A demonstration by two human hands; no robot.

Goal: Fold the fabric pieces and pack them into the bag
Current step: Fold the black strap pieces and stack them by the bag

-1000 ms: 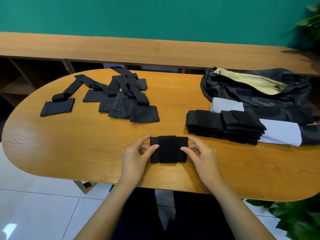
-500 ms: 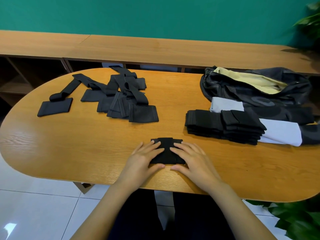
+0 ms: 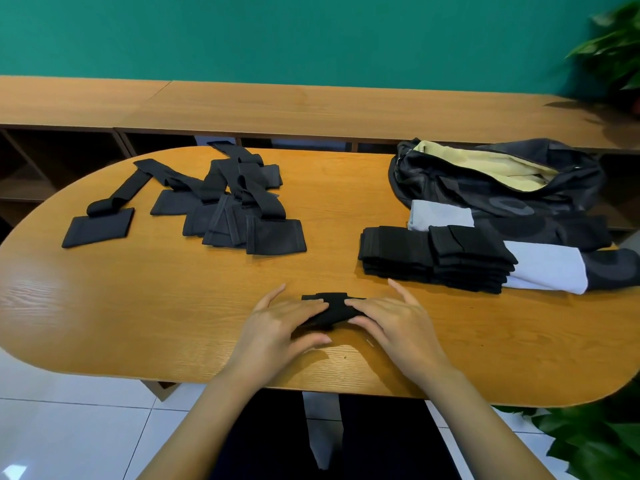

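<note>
A small folded black fabric piece (image 3: 334,306) lies near the front edge of the oval wooden table (image 3: 166,306). My left hand (image 3: 277,327) and my right hand (image 3: 391,323) both pinch it, fingers on top and thumbs at its near edge, which is slightly raised. A stack of folded black pieces (image 3: 433,258) sits to the right. Behind that stack lies the dark bag (image 3: 502,192), open and showing its yellow lining. At the back left is a pile of unfolded black strips (image 3: 235,209), with one separate piece (image 3: 98,230) further left.
A long wooden shelf unit (image 3: 311,109) runs behind the table against a green wall. Potted plants stand at the far right (image 3: 613,50) and by the table's front right (image 3: 595,441). Bare wood stretches between the pile and the stack.
A second ago my hands held the piece by its two ends, then pressed flat on it. Now fingers and thumbs pinch it and its near edge has come up.
</note>
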